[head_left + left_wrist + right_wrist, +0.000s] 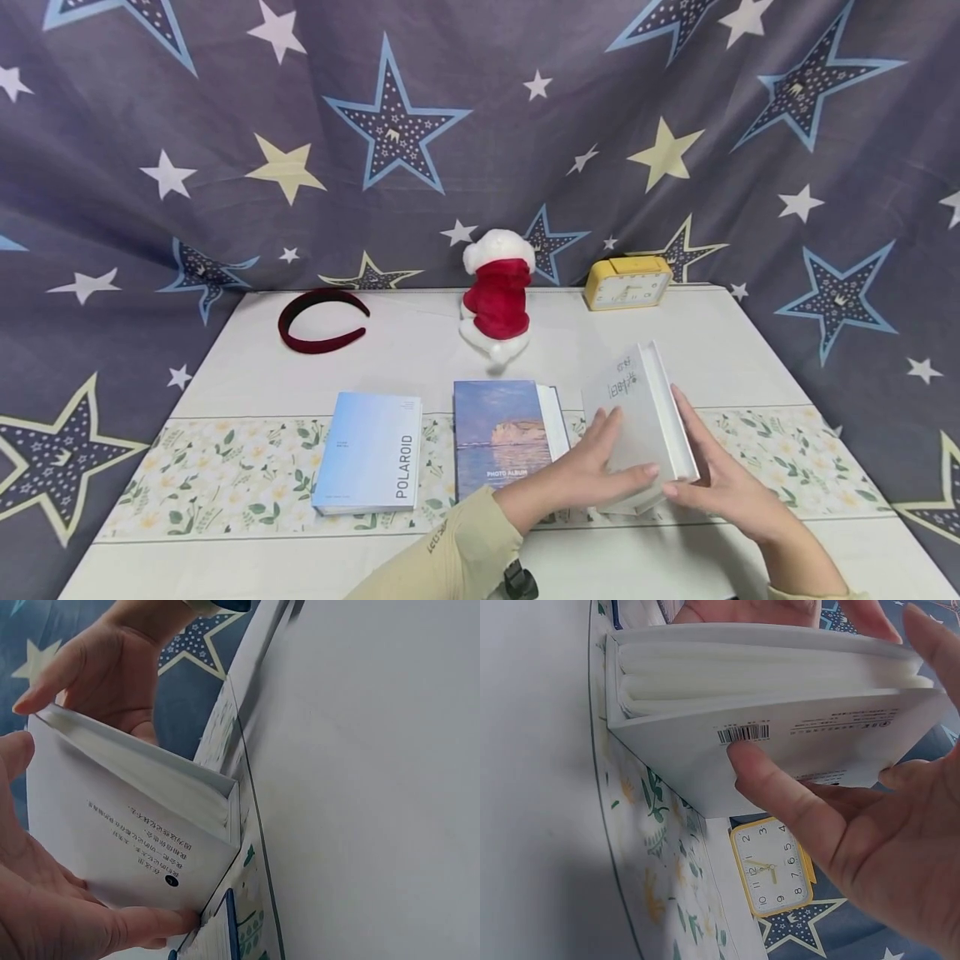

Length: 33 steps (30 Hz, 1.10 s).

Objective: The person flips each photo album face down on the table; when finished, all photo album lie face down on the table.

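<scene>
A thick white album (630, 417) stands tilted on the table between both hands, dark characters on its front cover. My left hand (588, 471) lies with extended fingers against that cover; in the left wrist view the left fingers (150, 924) touch it near the lower edge. My right hand (727, 483) holds the album from the other side, thumb at the edge and fingers on the back cover. In the right wrist view a right finger (780, 791) rests below the barcode (744, 733). Beside the left forearm lies a blue photo album (498, 433) with a cliff picture.
A light-blue Polaroid album (369, 450) lies at the left on the floral strip (247, 475). Along the back are a dark red headband (322, 344), a white plush toy in red clothing (501, 296) and a yellow clock (628, 283). A star-patterned curtain (480, 100) hangs behind.
</scene>
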Each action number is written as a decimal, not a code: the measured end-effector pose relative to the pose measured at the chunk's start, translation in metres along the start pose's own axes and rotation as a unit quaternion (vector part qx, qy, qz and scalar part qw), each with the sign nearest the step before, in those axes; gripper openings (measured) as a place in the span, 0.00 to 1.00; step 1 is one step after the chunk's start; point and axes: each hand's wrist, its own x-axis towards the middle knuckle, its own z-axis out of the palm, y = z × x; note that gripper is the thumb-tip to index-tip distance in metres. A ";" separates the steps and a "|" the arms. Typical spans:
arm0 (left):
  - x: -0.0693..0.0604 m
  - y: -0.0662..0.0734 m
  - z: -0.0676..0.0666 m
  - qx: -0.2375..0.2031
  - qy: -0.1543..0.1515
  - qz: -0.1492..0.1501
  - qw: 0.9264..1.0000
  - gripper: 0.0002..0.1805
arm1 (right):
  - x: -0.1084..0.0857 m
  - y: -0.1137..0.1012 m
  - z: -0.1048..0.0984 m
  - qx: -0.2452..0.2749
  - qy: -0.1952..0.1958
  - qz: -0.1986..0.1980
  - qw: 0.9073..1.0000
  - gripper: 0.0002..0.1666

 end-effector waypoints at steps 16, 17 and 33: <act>0.000 0.003 0.001 -0.036 0.041 -0.005 0.998 0.52 | 0.005 0.003 0.006 -0.011 0.011 -0.034 0.999 0.62; 0.000 0.003 0.001 -0.039 0.042 -0.004 0.998 0.52 | 0.005 0.002 0.007 -0.016 0.013 -0.035 0.999 0.62; 0.003 0.007 -0.003 -0.136 0.028 0.002 0.990 0.48 | 0.011 -0.009 0.018 -0.158 0.063 -0.049 0.984 0.60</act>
